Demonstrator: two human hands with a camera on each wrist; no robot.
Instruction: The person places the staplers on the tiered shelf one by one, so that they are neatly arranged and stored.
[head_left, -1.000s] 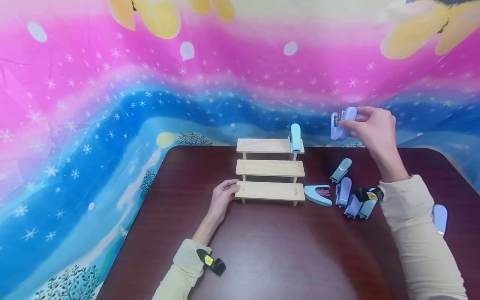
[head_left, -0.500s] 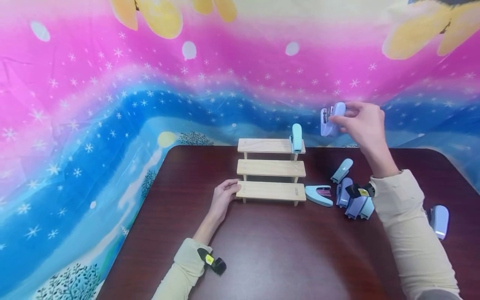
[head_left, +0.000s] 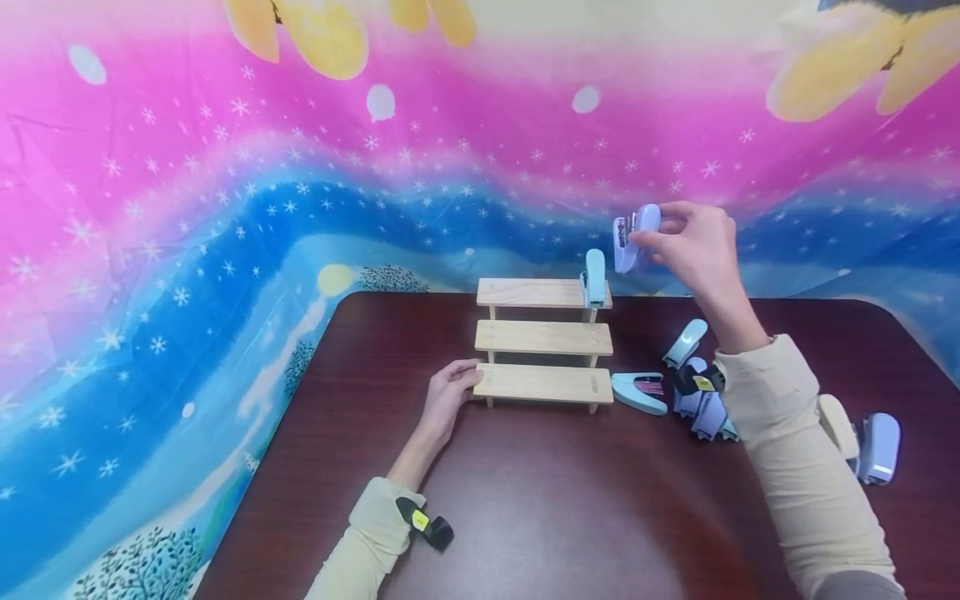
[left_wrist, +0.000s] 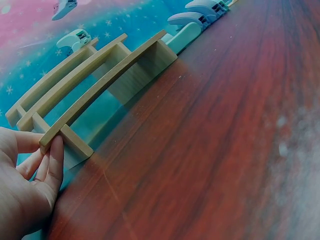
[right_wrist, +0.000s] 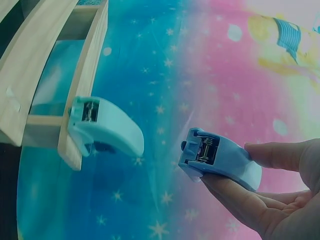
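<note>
My right hand pinches a lavender stapler between thumb and fingers, held up behind the table's far edge. In the right wrist view that stapler is beside a mint stapler, with a gap between the two. The mint stapler stands at the right end of the top step of a three-step wooden rack. My left hand grips the left end of the rack's lowest step. Thumb above and fingers below, the left hand pinches the board's corner in the left wrist view.
An open mint stapler lies against the rack's right side. Right of it are another mint stapler and several lavender ones, partly hidden by the right wrist strap. A cream stapler and a lavender stapler stand beyond the right sleeve.
My right hand has moved left with the lavender stapler, closer to the mint stapler on the top step. The cream stapler has come into view behind the sleeve. My left hand stays put.
</note>
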